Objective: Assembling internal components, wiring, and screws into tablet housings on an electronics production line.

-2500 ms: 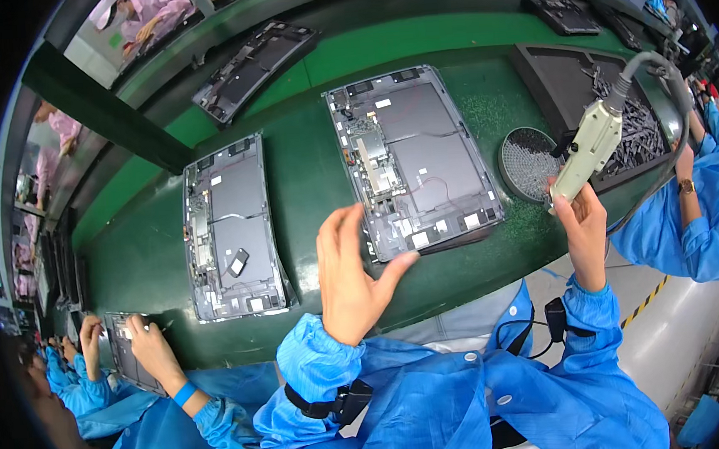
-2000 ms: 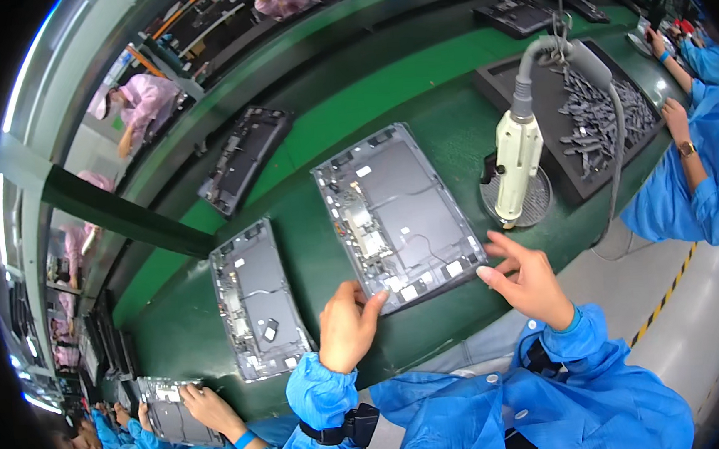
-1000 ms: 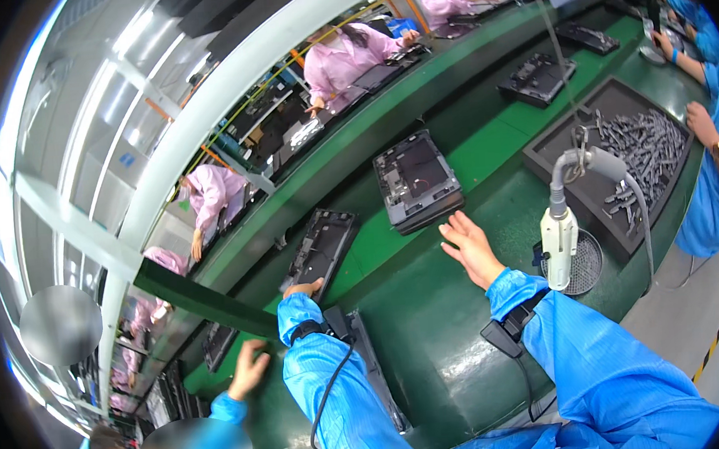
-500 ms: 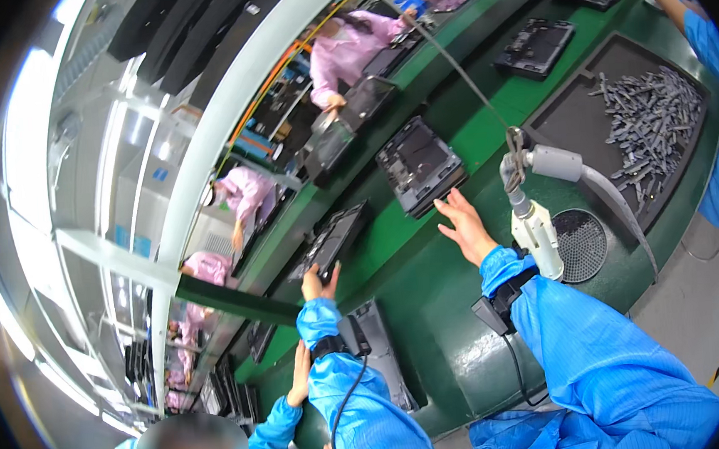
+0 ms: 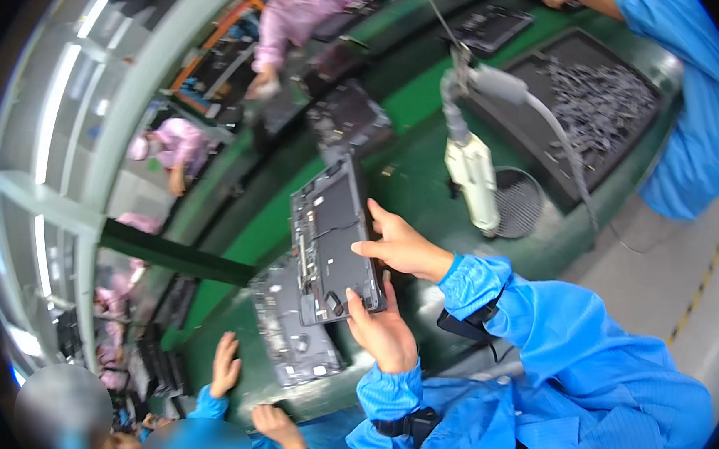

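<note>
The left grip (image 5: 384, 337) grasps an opened laptop chassis (image 5: 334, 241) at its near right corner, thumb over the rim; the right grip (image 5: 407, 244) pinches the same chassis along its right long edge, thumb on the inner face. The chassis lies forward and to the left of both grips, seemingly raised off the green tabletop (image 5: 411, 192). Its long axis runs almost straight away from the person, the far end leaning slightly left, with the open inside facing up and the strip of circuitry along the left long side. Left of the left grip, a second chassis (image 5: 305, 345) lies on the tabletop, its long axis slanting from far left to near right. Right of the right grip hangs a pale power screwdriver (image 5: 473, 179), just beside a round dish (image 5: 529, 204).
</note>
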Action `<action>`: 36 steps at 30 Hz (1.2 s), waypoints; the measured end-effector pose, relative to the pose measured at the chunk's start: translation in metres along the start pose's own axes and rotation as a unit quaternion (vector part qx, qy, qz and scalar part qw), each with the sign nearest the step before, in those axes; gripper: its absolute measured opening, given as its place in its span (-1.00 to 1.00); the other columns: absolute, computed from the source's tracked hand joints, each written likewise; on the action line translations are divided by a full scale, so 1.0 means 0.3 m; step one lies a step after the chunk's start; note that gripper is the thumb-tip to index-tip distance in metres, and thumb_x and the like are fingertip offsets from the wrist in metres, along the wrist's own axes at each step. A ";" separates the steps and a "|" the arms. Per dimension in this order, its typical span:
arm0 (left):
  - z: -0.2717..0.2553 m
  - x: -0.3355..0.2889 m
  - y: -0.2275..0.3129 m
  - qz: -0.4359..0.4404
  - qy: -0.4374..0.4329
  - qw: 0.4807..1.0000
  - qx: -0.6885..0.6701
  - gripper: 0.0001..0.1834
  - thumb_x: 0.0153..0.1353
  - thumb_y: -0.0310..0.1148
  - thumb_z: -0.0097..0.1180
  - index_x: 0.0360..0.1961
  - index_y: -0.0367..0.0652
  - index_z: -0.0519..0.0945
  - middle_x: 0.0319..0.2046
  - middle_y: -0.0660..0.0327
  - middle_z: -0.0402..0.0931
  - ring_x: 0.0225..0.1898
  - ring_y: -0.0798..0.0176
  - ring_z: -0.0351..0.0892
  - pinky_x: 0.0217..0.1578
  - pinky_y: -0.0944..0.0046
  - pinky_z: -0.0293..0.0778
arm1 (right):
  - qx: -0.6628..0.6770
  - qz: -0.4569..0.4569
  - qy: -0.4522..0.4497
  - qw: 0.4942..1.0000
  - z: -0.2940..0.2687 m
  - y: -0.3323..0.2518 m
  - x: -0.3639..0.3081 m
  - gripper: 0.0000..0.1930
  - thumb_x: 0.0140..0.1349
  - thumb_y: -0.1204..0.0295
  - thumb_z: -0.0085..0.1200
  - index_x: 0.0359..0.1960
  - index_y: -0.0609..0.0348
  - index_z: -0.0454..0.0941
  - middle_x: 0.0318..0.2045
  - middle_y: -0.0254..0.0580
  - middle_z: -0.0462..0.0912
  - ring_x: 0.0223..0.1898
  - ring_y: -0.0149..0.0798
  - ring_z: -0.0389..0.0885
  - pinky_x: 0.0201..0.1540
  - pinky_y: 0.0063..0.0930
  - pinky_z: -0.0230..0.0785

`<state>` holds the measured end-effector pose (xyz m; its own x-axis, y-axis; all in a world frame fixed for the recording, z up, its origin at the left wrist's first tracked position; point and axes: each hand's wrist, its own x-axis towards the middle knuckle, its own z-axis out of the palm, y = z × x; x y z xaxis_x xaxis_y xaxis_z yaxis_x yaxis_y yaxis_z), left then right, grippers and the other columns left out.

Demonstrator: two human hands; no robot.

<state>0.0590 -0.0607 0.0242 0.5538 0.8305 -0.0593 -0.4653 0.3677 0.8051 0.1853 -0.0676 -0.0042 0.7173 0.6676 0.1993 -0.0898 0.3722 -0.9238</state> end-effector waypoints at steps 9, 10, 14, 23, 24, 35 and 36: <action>-0.201 -0.158 0.064 0.050 -0.338 0.849 0.404 -0.89 0.08 -0.58 0.15 -0.32 -0.33 0.54 -0.51 0.19 0.54 -0.51 0.43 0.52 -0.50 0.44 0.46 | -0.424 -0.030 0.085 0.901 -0.254 -0.077 -0.219 -0.52 0.19 0.40 -0.02 0.14 0.34 0.31 -0.05 0.28 0.48 0.01 0.16 0.46 0.06 -0.24 0.31; -0.187 -0.122 0.103 0.119 -0.293 0.807 0.499 -0.79 0.03 -0.53 0.23 -0.28 -0.32 0.53 -0.43 0.11 0.52 -0.43 0.28 0.55 -0.42 0.34 0.47 | -0.439 0.016 0.081 0.895 -0.234 -0.122 -0.235 -0.53 0.18 0.46 -0.03 0.15 0.34 0.30 -0.01 0.27 0.46 0.06 0.15 0.42 0.11 -0.25 0.28; -0.213 -0.034 0.122 0.202 -0.211 0.693 0.659 -0.41 -0.14 -0.34 0.39 -0.07 -0.30 0.41 -0.25 0.00 0.46 -0.24 -0.01 0.49 -0.23 0.16 0.44 | -0.567 -0.177 0.048 0.803 -0.197 -0.176 -0.290 -0.65 0.09 0.53 0.05 -0.04 0.29 0.47 0.03 0.11 0.46 0.06 0.07 0.44 0.08 -0.26 0.32; -0.277 0.021 0.074 0.160 -0.257 0.732 0.610 -0.13 -0.28 -0.25 0.46 0.08 -0.31 0.29 -0.21 0.01 0.47 -0.23 -0.02 0.51 -0.26 0.14 0.46 | -0.532 -0.044 -0.168 0.829 -0.098 -0.212 -0.285 -0.77 -0.05 0.43 0.26 -0.34 0.21 0.55 -0.40 -0.17 0.54 -0.40 -0.13 0.55 -0.33 -0.33 0.40; -0.285 0.028 0.070 0.179 -0.257 0.734 0.602 -0.11 -0.33 -0.27 0.49 0.08 -0.29 0.31 -0.29 0.07 0.44 -0.35 0.11 0.44 -0.34 0.21 0.43 | -0.498 -0.024 -0.163 0.851 -0.091 -0.209 -0.275 -0.78 -0.06 0.46 0.26 -0.37 0.22 0.55 -0.42 -0.16 0.55 -0.45 -0.16 0.56 -0.38 -0.36 0.40; -0.232 0.023 0.114 0.201 -0.251 0.735 0.597 -0.36 -0.26 -0.27 0.46 -0.10 -0.22 0.45 -0.30 0.13 0.40 -0.34 0.08 0.45 -0.38 0.16 0.41 | -0.256 0.132 -0.059 0.956 -0.088 -0.214 -0.264 -0.79 0.10 0.58 0.16 -0.19 0.33 0.59 -0.48 -0.25 0.59 -0.52 -0.54 0.50 -0.46 -0.65 0.35; -0.231 0.028 0.109 0.201 -0.252 0.733 0.599 -0.36 -0.26 -0.27 0.46 -0.10 -0.22 0.45 -0.30 0.13 0.40 -0.34 0.08 0.45 -0.38 0.16 0.41 | -0.232 0.149 -0.057 0.959 -0.087 -0.219 -0.263 -0.82 0.12 0.56 0.16 -0.24 0.34 0.59 -0.49 -0.30 0.59 -0.52 -0.57 0.49 -0.47 -0.69 0.34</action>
<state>0.0004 -0.0127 0.0091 0.8639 0.3993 0.3071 0.1122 -0.7468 0.6555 0.1526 -0.1614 0.0323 0.6253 0.7755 -0.0872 0.0565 -0.1564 -0.9861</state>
